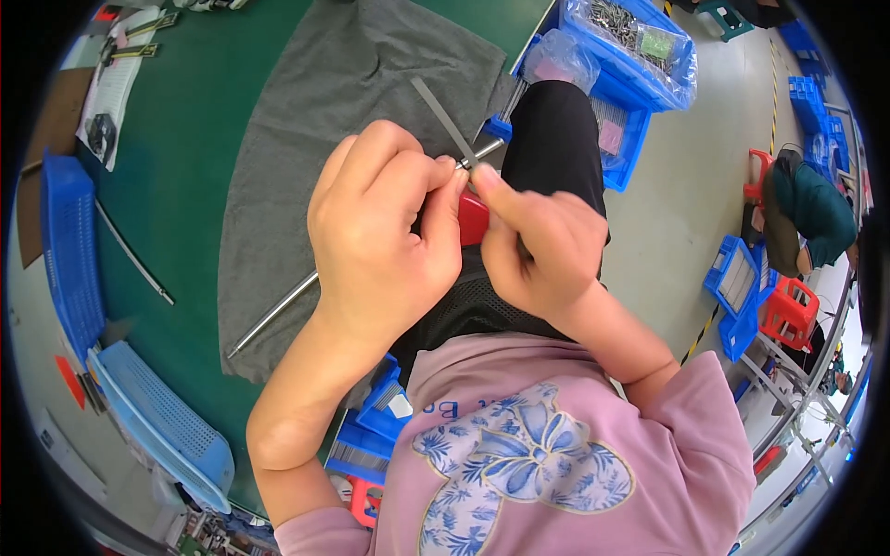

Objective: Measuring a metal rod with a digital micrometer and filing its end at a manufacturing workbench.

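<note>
My left hand (pixel 385 218) is closed around a slim shiny metal rod (pixel 275 312). One end of the rod slants down over the grey cloth; the far end pokes out past my fingertips, with a narrow step near them. My right hand (pixel 542 241) is closed, its thumb and finger pinching a thin flat metal strip (pixel 443 119). The strip lies across the rod, right by my left fingertips. Part of the strip's near end is hidden by my right hand.
A grey cloth (pixel 287 176) covers part of the green table (pixel 176 204). Blue bins of metal parts (pixel 640 88) stand to the right, blue baskets (pixel 167 408) to the left. A curved metal rod (pixel 134 250) lies at left. Farther right, another person (pixel 816 208) bends over near red stools (pixel 788 310).
</note>
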Action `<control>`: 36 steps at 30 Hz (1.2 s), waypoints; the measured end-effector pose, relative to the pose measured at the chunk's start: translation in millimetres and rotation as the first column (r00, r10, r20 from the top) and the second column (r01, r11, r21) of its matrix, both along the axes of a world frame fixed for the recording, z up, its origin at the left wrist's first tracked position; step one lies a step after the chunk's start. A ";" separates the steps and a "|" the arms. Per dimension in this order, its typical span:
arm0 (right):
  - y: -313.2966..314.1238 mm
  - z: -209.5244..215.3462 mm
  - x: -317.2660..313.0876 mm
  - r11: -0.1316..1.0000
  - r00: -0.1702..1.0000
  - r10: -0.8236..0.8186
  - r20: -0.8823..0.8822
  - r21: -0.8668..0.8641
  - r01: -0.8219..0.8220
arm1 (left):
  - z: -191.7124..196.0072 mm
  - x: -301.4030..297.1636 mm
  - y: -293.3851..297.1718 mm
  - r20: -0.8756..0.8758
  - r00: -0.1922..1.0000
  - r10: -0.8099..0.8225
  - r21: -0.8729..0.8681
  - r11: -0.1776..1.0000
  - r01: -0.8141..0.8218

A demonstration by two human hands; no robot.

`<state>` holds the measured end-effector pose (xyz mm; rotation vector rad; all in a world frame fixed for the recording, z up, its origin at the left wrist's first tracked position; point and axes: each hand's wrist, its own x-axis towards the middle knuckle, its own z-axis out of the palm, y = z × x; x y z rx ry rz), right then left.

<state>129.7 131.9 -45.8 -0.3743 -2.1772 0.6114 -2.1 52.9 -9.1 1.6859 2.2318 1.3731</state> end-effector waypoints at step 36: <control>4.6 -13.7 -3.9 0.998 0.997 0.001 -0.071 0.061 0.004 | -0.9 -0.6 0.6 -0.020 1.000 -0.012 -0.003 1.000 0.012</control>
